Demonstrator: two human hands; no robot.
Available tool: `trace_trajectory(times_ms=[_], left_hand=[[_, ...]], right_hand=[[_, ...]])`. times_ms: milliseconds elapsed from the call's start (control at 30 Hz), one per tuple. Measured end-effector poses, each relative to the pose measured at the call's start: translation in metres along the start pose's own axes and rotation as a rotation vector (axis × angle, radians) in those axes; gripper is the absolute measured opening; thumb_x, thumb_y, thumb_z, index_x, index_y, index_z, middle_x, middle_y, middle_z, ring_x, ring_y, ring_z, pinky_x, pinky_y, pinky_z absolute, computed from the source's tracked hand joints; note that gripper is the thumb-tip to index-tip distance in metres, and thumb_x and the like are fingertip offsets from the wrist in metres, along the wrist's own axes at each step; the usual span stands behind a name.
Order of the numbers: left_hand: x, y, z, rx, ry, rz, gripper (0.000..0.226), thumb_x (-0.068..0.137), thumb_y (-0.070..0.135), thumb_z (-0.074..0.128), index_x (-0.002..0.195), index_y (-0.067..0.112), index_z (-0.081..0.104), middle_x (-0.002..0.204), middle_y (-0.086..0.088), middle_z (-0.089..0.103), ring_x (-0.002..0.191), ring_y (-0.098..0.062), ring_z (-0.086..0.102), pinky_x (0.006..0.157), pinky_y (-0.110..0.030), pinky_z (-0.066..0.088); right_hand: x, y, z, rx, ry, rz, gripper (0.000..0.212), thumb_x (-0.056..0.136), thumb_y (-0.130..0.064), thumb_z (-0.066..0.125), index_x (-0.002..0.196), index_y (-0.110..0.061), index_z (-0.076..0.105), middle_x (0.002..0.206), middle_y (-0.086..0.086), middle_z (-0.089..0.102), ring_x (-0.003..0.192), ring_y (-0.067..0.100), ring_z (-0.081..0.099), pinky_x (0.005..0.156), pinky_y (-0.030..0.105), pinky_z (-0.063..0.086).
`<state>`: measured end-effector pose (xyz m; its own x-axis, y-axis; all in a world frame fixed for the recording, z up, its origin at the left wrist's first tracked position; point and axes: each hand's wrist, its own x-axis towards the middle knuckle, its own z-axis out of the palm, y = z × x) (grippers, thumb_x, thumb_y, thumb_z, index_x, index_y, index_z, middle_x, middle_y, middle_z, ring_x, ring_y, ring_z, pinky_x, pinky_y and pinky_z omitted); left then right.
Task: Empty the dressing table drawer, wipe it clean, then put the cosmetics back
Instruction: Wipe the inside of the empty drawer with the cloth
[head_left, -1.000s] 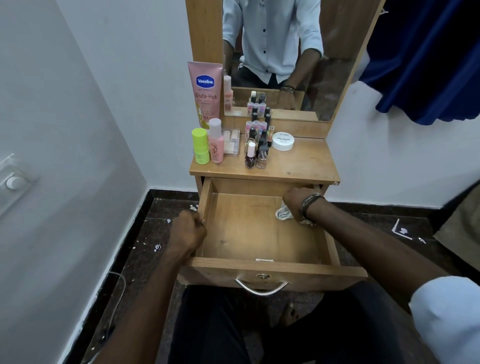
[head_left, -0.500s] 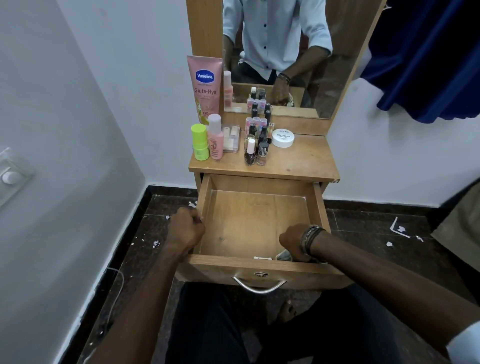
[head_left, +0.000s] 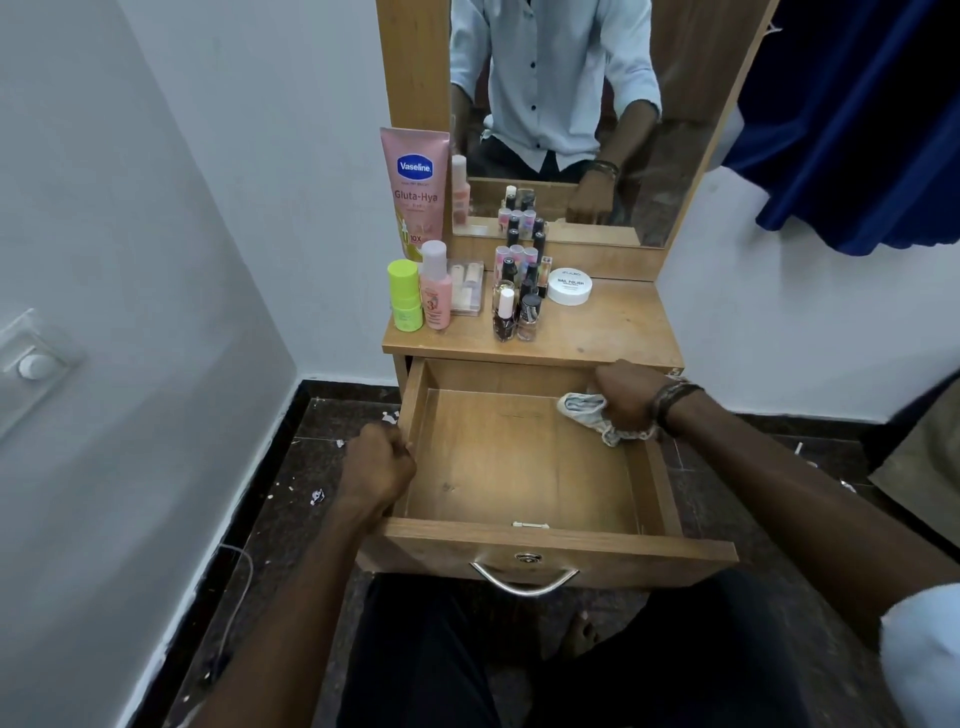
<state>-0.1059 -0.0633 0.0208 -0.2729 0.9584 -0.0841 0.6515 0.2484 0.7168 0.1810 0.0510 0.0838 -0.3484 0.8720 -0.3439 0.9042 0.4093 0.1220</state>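
The wooden drawer (head_left: 524, 467) stands pulled out, bare inside except for a small white stick (head_left: 531, 525) at its front edge. My right hand (head_left: 626, 397) grips a crumpled white cloth (head_left: 587, 408) at the drawer's back right corner. My left hand (head_left: 382, 465) holds the drawer's left side wall. On the table top (head_left: 613, 332) stand the cosmetics: a pink Vaseline tube (head_left: 415, 192), a green stick (head_left: 405, 296), a pink bottle (head_left: 435, 286), several nail polish bottles (head_left: 519, 296) and a white jar (head_left: 570, 286).
A mirror (head_left: 561, 104) rises behind the table top. White walls close in at left and behind. A blue curtain (head_left: 857, 130) hangs at the upper right. The dark floor (head_left: 311, 467) holds white scraps and a thin cable (head_left: 239, 597).
My right hand with the cloth went from the back right corner to the drawer's front right, and is now back at the back right corner. My left hand kept its hold.
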Motion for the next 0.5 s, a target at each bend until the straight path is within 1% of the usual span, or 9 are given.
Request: trace_trajectory(times_ms=[33, 67, 100, 167, 233, 300, 367, 433, 500], left_hand=[[0.001, -0.001, 0.0, -0.005, 0.0, -0.002, 0.025, 0.092, 0.007, 0.06, 0.07, -0.004, 0.065, 0.075, -0.022, 0.068, 0.074, -0.037, 0.067, 0.07, -0.037, 0.054], [0.002, -0.002, 0.001, -0.006, 0.0, -0.005, 0.024, 0.092, 0.007, 0.06, 0.071, -0.003, 0.066, 0.075, -0.021, 0.069, 0.074, -0.037, 0.067, 0.069, -0.036, 0.054], [0.003, -0.002, 0.001, -0.003, 0.001, -0.008, 0.023, 0.091, 0.006, 0.061, 0.071, -0.002, 0.066, 0.075, -0.021, 0.069, 0.073, -0.036, 0.067, 0.067, -0.034, 0.053], [0.004, -0.004, 0.003, 0.004, 0.006, -0.004, 0.023, 0.091, 0.005, 0.061, 0.07, -0.001, 0.066, 0.074, -0.02, 0.069, 0.071, -0.036, 0.067, 0.065, -0.034, 0.053], [0.004, -0.004, 0.003, 0.005, 0.008, 0.006, 0.023, 0.091, 0.007, 0.061, 0.07, 0.0, 0.067, 0.073, -0.019, 0.069, 0.071, -0.034, 0.067, 0.068, -0.037, 0.056], [0.002, -0.003, 0.001, 0.011, 0.008, 0.014, 0.024, 0.092, 0.006, 0.061, 0.069, -0.001, 0.066, 0.072, -0.018, 0.068, 0.069, -0.031, 0.066, 0.069, -0.037, 0.056], [0.001, -0.003, 0.001, -0.005, -0.003, 0.015, 0.024, 0.092, 0.005, 0.06, 0.069, -0.002, 0.065, 0.07, -0.018, 0.067, 0.068, -0.031, 0.065, 0.069, -0.038, 0.055], [-0.001, -0.001, 0.0, -0.016, -0.014, 0.016, 0.025, 0.092, 0.003, 0.059, 0.068, -0.002, 0.063, 0.068, -0.017, 0.066, 0.066, -0.031, 0.063, 0.069, -0.038, 0.054], [0.0, -0.002, 0.0, -0.016, -0.012, 0.014, 0.03, 0.092, 0.003, 0.059, 0.061, 0.001, 0.06, 0.063, -0.015, 0.062, 0.062, -0.029, 0.059, 0.066, -0.036, 0.052]], right_hand=[[-0.006, 0.006, 0.001, -0.003, 0.053, -0.023, 0.017, 0.078, -0.012, 0.067, 0.071, -0.021, 0.055, 0.082, 0.008, 0.066, 0.069, 0.026, 0.06, 0.066, 0.035, 0.055], [-0.018, 0.009, 0.0, -0.02, 0.093, -0.046, 0.012, 0.078, -0.014, 0.069, 0.074, -0.023, 0.06, 0.082, 0.007, 0.067, 0.068, 0.024, 0.061, 0.065, 0.034, 0.055], [-0.028, 0.013, 0.0, -0.046, 0.146, -0.087, 0.012, 0.079, -0.017, 0.069, 0.088, -0.025, 0.068, 0.088, 0.005, 0.069, 0.073, 0.023, 0.063, 0.066, 0.032, 0.054], [-0.048, 0.017, -0.001, -0.168, 0.247, -0.16, 0.029, 0.086, -0.019, 0.063, 0.114, -0.026, 0.068, 0.109, 0.002, 0.069, 0.091, 0.022, 0.066, 0.069, 0.029, 0.051], [-0.061, 0.014, 0.001, -0.276, 0.286, -0.189, 0.03, 0.091, -0.018, 0.056, 0.12, -0.02, 0.064, 0.121, -0.001, 0.065, 0.102, 0.021, 0.064, 0.069, 0.028, 0.047], [-0.064, 0.015, 0.01, -0.295, 0.246, -0.174, 0.027, 0.09, -0.013, 0.054, 0.116, -0.014, 0.063, 0.126, -0.001, 0.061, 0.106, 0.021, 0.061, 0.069, 0.029, 0.048], [-0.064, 0.018, 0.022, -0.253, 0.197, -0.154, 0.027, 0.087, -0.009, 0.057, 0.114, -0.01, 0.061, 0.131, 0.003, 0.058, 0.109, 0.023, 0.06, 0.073, 0.032, 0.052], [-0.067, 0.021, 0.031, -0.142, 0.183, -0.172, 0.033, 0.086, -0.009, 0.06, 0.118, -0.006, 0.057, 0.135, 0.009, 0.056, 0.108, 0.026, 0.061, 0.075, 0.032, 0.05], [-0.075, 0.02, 0.041, -0.067, 0.151, -0.176, 0.035, 0.09, -0.009, 0.057, 0.124, -0.005, 0.053, 0.129, 0.01, 0.059, 0.104, 0.025, 0.063, 0.074, 0.028, 0.045]])
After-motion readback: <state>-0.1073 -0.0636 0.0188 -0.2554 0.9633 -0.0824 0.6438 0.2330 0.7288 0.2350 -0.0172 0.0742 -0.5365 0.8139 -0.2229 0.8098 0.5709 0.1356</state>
